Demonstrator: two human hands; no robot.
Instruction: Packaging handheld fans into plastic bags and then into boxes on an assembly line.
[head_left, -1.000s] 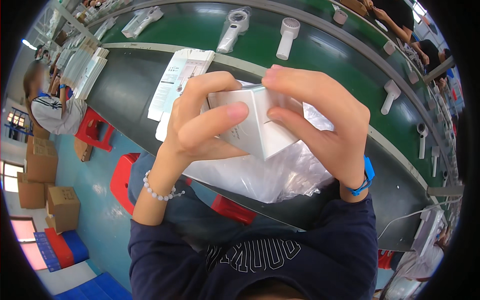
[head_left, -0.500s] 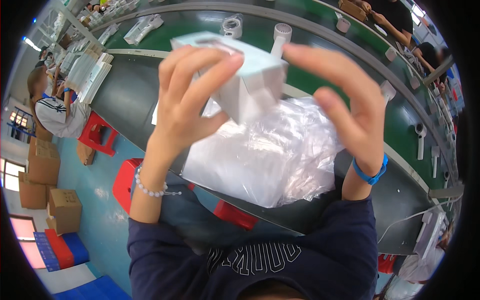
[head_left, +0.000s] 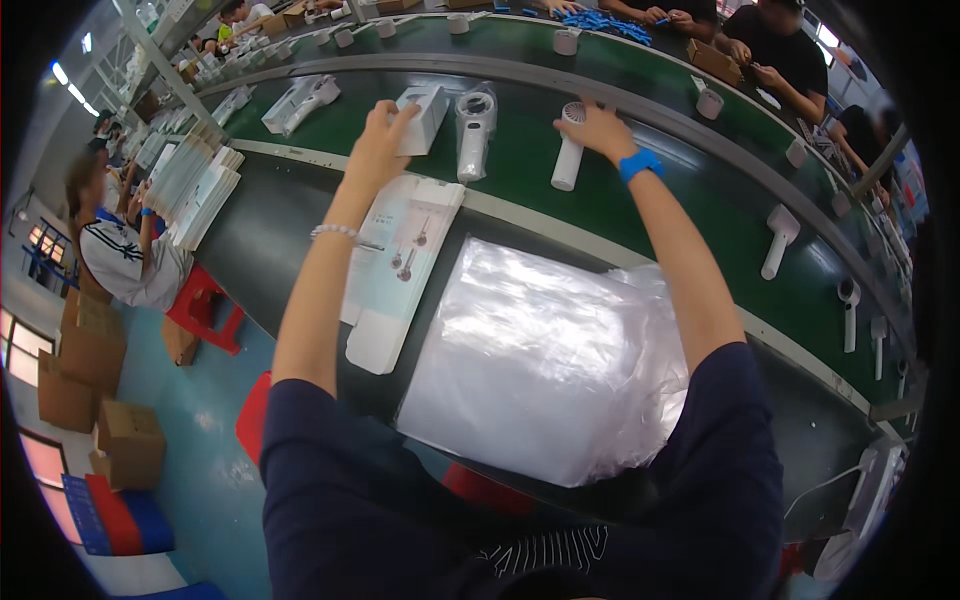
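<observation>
At the belt's near side, my left hand [head_left: 380,145] grips the left side of a small white box [head_left: 428,118], which stands on the green belt. My right hand [head_left: 603,132] reaches to the belt and has its fingers around the round head of a white handheld fan [head_left: 567,165]. Between the two hands lies another handheld fan [head_left: 474,135] inside a clear bag. Below my left forearm is a stack of flat printed cartons [head_left: 395,265]. A pile of clear plastic bags [head_left: 530,360] covers the bench in front of me.
The green conveyor belt [head_left: 690,230] runs across beyond the bench, carrying more fans [head_left: 780,240] at the right. A metal rail [head_left: 640,95] borders its far side. A seated person [head_left: 125,245] works at the left beside stacked cartons [head_left: 205,195]. Red stools [head_left: 205,310] stand below.
My left hand has carried the white box forward from above the plastic bags to the belt. My right hand, open before, has reached forward onto the fan. The flat cartons have come into view.
</observation>
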